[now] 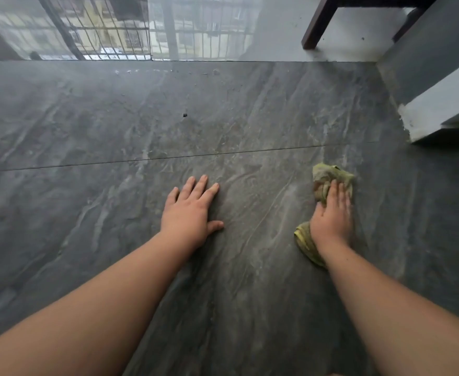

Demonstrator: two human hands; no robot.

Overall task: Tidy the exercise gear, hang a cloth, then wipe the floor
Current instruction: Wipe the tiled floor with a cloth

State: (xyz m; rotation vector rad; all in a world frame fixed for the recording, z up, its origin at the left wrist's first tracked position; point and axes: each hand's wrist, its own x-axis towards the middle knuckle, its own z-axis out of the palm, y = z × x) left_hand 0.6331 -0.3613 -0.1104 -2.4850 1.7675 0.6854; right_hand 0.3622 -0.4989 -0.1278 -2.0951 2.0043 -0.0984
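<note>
- dark grey veined stone floor [114,126], glossy, seams between tiles.
- dark wooden furniture leg [318,25] at the far right.
- left hand [190,213] spread flat on the floor.
- right hand [331,215] presses straight fingers onto a crumpled yellow-green cloth [323,177].

dark wooden furniture leg [319,23], white step edge [440,104], barred window reflection [109,31]
</note>
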